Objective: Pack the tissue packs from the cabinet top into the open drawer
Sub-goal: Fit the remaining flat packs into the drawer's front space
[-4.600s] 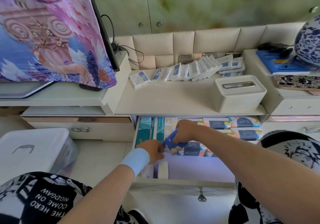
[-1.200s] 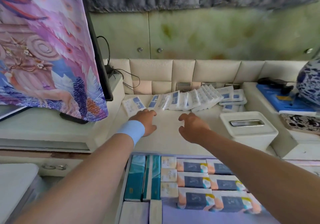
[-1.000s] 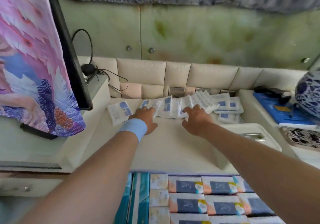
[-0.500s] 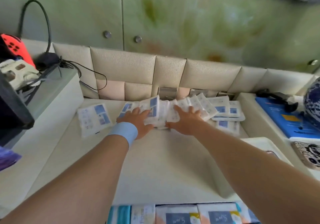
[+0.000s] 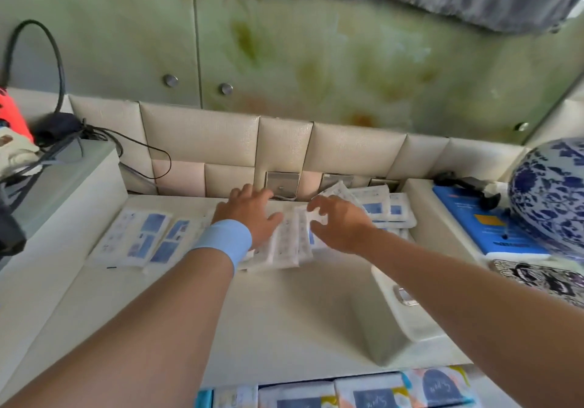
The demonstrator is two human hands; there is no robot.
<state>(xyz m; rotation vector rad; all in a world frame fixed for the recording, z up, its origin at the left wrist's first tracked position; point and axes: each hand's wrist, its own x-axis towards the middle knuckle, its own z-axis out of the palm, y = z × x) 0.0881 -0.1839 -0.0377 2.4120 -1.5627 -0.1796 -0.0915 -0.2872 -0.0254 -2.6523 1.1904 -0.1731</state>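
Both hands have slid further back along the cabinet top (image 5: 284,312) since half a second ago, squeezing the row of tissue packs (image 5: 289,243) into a tight upright bunch between them. Left hand (image 5: 249,214), with a light-blue wristband (image 5: 222,241), lies with straight fingers across the bunch's left side and hides the packs beneath. Right hand (image 5: 343,224) bends its fingers over the bunch's far edge; whether they pinch a pack cannot be told. Two flat packs (image 5: 142,240) lie apart at left. At the bottom edge, cut off, stored packs (image 5: 363,395) fill the drawer, whose walls are out of sight.
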